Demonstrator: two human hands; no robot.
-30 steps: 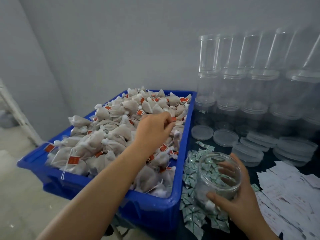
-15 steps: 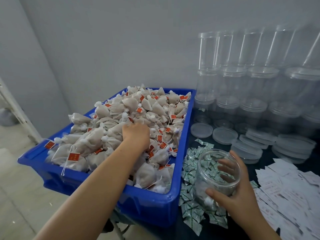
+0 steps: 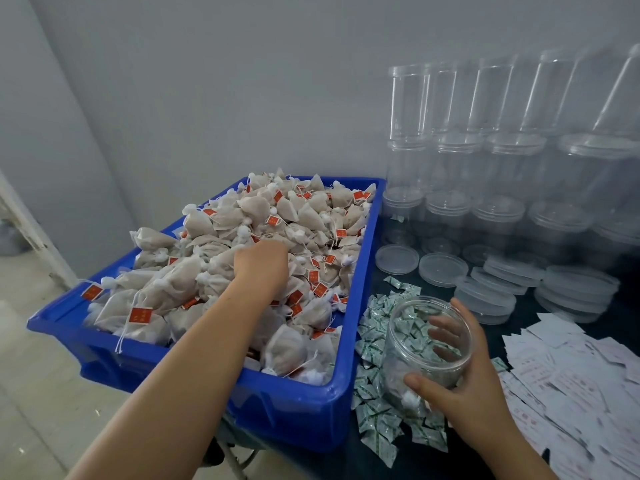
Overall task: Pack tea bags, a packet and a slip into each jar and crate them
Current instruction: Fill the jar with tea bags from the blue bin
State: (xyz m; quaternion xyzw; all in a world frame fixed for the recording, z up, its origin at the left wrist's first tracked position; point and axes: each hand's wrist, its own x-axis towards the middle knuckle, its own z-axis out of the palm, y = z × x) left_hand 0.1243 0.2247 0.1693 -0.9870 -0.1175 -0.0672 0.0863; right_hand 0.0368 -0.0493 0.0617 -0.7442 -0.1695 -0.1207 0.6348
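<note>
The left hand (image 3: 261, 268) is sunk knuckles-up into the heap of tea bags (image 3: 249, 258) in the blue bin (image 3: 304, 407); its fingers are buried among the bags, so I cannot tell whether that grip has closed on any yet. The right hand (image 3: 460, 386) wraps around the clear jar (image 3: 427, 344), thumb at the near side and fingers visible through the far wall, tilting its mouth toward the bin. The jar sits on the dark desk (image 3: 519, 306) over a scatter of small green-and-white packets (image 3: 377, 344), with at least one tea bag seemingly at its bottom (the glare makes a count impossible). White paper slips (image 3: 571, 368) lie to the right, and empty jars (image 3: 446, 161) and loose lids (image 3: 443, 268) stand behind.

The step in hand looks like filling the jar with tea bags. To do it well, gather a compact handful by the pouches, not the strings — the tagged threads tangle easily and would drag extra bags over the bin's edge. Keep the jar tilted and steady just beside the bin so the carry is short, and drop the bags in loosely, leaving room on top for a packet and a slip.
</note>
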